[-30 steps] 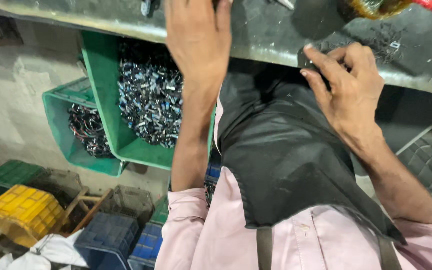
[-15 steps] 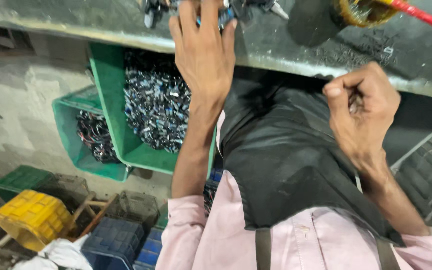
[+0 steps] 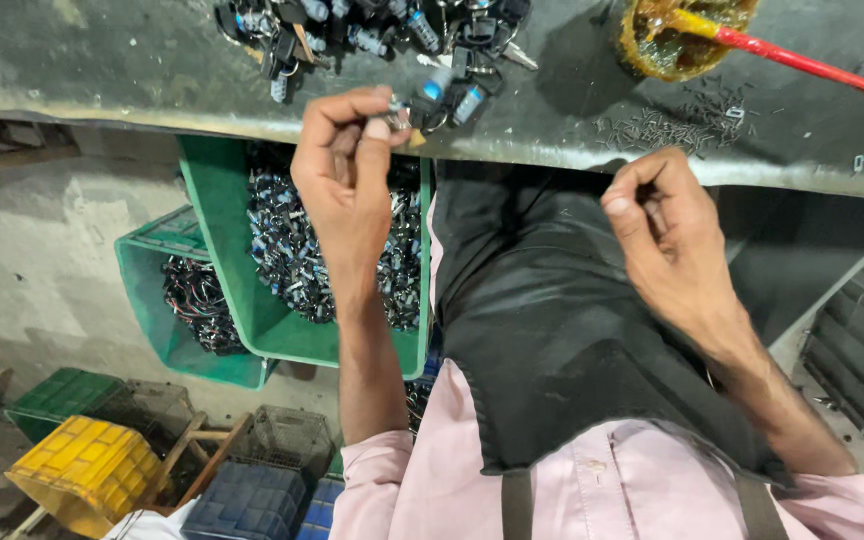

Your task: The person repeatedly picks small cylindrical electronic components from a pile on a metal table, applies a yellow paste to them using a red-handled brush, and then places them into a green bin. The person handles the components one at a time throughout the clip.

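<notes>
Single head view, steep downward; close over workbench (image 3: 152,70) edge (floor bins (image 3: 222,230) visible below); no second view.

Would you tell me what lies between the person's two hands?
In the head view, only the black apron lies between left hand and right hand.

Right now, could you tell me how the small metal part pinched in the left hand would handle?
The small metal part is probably stiff and light, held by fingertips of the left hand alone. Its shiny surface may be slippery.

pile of small parts (image 3: 372,35) running off the top edge | left hand (image 3: 347,170) hiding its pinched piece | right hand (image 3: 667,235) blurring, contents unclear
</notes>
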The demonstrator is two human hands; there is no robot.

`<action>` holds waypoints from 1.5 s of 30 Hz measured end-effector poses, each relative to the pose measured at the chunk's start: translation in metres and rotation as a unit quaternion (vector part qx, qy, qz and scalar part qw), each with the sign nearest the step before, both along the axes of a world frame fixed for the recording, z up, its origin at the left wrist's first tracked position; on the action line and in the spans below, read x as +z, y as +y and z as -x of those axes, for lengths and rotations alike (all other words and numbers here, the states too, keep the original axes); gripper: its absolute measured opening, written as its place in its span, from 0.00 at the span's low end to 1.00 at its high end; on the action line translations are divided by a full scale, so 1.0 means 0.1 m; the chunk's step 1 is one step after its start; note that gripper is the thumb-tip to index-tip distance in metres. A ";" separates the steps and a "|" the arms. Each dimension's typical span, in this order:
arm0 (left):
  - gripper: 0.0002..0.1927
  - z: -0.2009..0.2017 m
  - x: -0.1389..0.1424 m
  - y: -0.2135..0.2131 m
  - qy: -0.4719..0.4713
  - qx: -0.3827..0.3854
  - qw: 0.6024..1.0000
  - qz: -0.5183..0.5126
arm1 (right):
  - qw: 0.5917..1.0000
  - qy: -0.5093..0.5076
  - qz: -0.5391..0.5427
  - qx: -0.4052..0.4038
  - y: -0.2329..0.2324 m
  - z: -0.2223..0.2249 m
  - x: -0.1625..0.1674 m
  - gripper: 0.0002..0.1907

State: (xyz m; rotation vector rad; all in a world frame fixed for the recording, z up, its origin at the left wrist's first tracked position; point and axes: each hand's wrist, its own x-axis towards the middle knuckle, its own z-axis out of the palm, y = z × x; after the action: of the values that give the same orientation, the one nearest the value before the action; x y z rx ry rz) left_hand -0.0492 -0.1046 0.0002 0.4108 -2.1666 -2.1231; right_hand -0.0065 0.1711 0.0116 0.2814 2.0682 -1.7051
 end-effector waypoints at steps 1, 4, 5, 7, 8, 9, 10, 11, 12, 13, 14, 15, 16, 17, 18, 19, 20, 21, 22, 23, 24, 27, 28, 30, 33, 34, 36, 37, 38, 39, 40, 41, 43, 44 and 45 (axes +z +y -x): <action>0.08 -0.02 0.04 -0.03 0.002 -0.025 0.997 0.080 | 1.000 -0.017 0.011 -0.003 -0.01 0.01 0.00 0.05; 0.10 -0.03 0.16 -0.10 -0.020 -0.030 0.974 0.224 | 0.997 -0.042 0.060 -0.011 -0.02 0.02 0.00 0.07; 0.10 -0.02 0.18 -0.11 -0.032 -0.019 0.966 0.256 | 0.998 -0.022 0.055 0.000 -0.03 0.01 -0.01 0.06; 0.12 0.00 0.20 -0.09 0.008 -0.068 0.934 0.350 | 0.998 0.019 0.046 0.027 -0.03 0.01 -0.01 0.05; 0.13 0.01 0.20 -0.07 0.026 -0.091 0.913 0.396 | 0.998 0.017 0.041 0.034 -0.03 0.00 -0.02 0.05; 0.17 0.03 0.19 -0.03 0.013 -0.099 0.902 0.421 | 0.998 0.016 0.037 0.041 -0.03 -0.01 -0.03 0.05; 0.20 0.05 0.15 0.03 0.001 -0.107 0.889 0.444 | 0.998 0.016 0.032 0.046 -0.04 -0.02 -0.04 0.04; 0.24 0.07 0.12 0.07 -0.011 -0.117 0.877 0.467 | 0.998 0.008 0.046 0.044 -0.04 -0.02 -0.05 0.04; 0.22 0.08 0.09 0.10 -0.013 -0.116 0.873 0.474 | 0.997 0.000 0.059 0.042 -0.04 -0.03 -0.06 0.05; 0.20 0.10 0.06 0.13 -0.013 -0.115 0.869 0.481 | 0.997 -0.007 0.072 0.038 -0.04 -0.04 -0.08 0.05; 0.18 0.12 0.02 0.15 -0.009 -0.118 0.866 0.486 | 0.996 -0.001 0.072 0.045 -0.04 -0.05 -0.10 0.04; 0.17 0.13 -0.01 0.16 0.003 -0.118 0.869 0.480 | 0.996 0.005 0.069 0.051 -0.04 -0.06 -0.11 0.04; 0.17 0.14 -0.03 0.18 0.013 -0.117 0.873 0.473 | 0.996 0.009 0.065 0.058 -0.03 -0.07 -0.12 0.04; 0.16 0.15 -0.05 0.17 0.020 -0.113 0.877 0.467 | 0.997 -0.004 0.042 0.059 -0.03 -0.08 -0.12 0.03; 0.16 0.15 -0.06 0.17 0.050 -0.103 0.881 0.458 | 0.998 -0.017 0.022 0.063 -0.04 -0.09 -0.13 0.04; 0.15 0.14 -0.05 0.16 0.080 -0.093 0.884 0.451 | 0.997 -0.031 0.005 0.069 -0.04 -0.10 -0.12 0.04; 0.14 0.13 -0.04 0.15 0.112 -0.085 0.886 0.442 | 0.997 -0.021 0.014 0.070 -0.05 -0.10 -0.11 0.04; 0.13 0.11 -0.03 0.14 0.080 -0.067 0.937 0.333 | 0.998 -0.009 0.021 0.066 -0.07 -0.10 -0.09 0.04; 0.12 0.05 0.02 0.13 0.048 -0.050 0.974 0.215 | 0.998 0.005 0.026 0.060 -0.08 -0.09 -0.07 0.04; 0.11 -0.01 0.05 0.14 0.014 -0.034 0.995 0.092 | 0.998 0.014 0.014 0.056 -0.10 -0.06 -0.05 0.04; 0.11 -0.09 0.09 0.16 0.001 -0.034 0.999 -0.041 | 0.998 0.022 0.004 0.055 -0.12 -0.04 -0.02 0.04; 0.12 -0.32 0.15 0.30 -0.058 -0.049 0.948 -0.309 | 0.990 0.107 -0.065 0.071 -0.15 0.06 0.07 0.05; 0.11 -0.39 0.14 0.38 -0.101 -0.065 0.942 -0.315 | 0.982 0.144 -0.091 0.078 -0.16 0.09 0.09 0.05; 0.14 -0.50 0.11 0.51 -0.122 -0.089 0.890 -0.430 | 0.982 0.180 -0.040 0.047 -0.20 0.11 0.13 0.07; 0.16 -0.61 0.04 0.66 -0.153 -0.087 0.828 -0.533 | 0.980 0.197 0.024 0.017 -0.22 0.11 0.17 0.08; 0.16 -0.63 0.02 0.71 -0.160 -0.079 0.813 -0.554 | 0.979 0.199 0.046 0.011 -0.23 0.11 0.17 0.09; 0.16 -0.67 0.01 0.78 -0.181 -0.065 0.805 -0.562 | 0.979 0.201 0.033 0.006 -0.25 0.11 0.17 0.09; 0.16 -0.69 0.01 0.80 -0.192 -0.056 0.801 -0.564 | 0.979 0.200 0.029 0.004 -0.25 0.11 0.17 0.09; 0.16 -0.70 0.01 0.82 -0.193 -0.056 0.806 -0.557 | 0.980 0.199 0.016 0.002 -0.26 0.10 0.18 0.09; 0.16 -0.72 0.01 0.83 -0.194 -0.056 0.811 -0.550 | 0.980 0.197 0.004 0.000 -0.26 0.10 0.18 0.09; 0.16 -0.73 0.00 0.84 -0.194 -0.056 0.815 -0.542 | 0.980 0.197 -0.009 -0.003 -0.27 0.09 0.18 0.09; 0.16 -0.74 0.00 0.84 -0.192 -0.058 0.820 -0.536 | 0.981 0.194 -0.009 -0.004 -0.27 0.08 0.19 0.09; 0.16 -0.75 -0.02 0.84 -0.190 -0.061 0.827 -0.525 | 0.983 0.184 -0.012 -0.008 -0.27 0.07 0.19 0.09; 0.16 -0.76 -0.03 0.83 -0.188 -0.065 0.831 -0.520 | 0.984 0.179 -0.013 -0.007 -0.27 0.06 0.19 0.09; 0.16 -0.77 -0.05 0.82 -0.187 -0.069 0.834 -0.514 | 0.985 0.174 -0.014 -0.008 -0.26 0.06 0.19 0.09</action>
State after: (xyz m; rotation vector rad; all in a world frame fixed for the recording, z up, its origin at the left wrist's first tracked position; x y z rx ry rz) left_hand 0.0274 -0.0228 -0.0043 0.7813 -0.9166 -3.3678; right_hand -0.0120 0.1447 0.0302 0.0041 2.3402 -1.8431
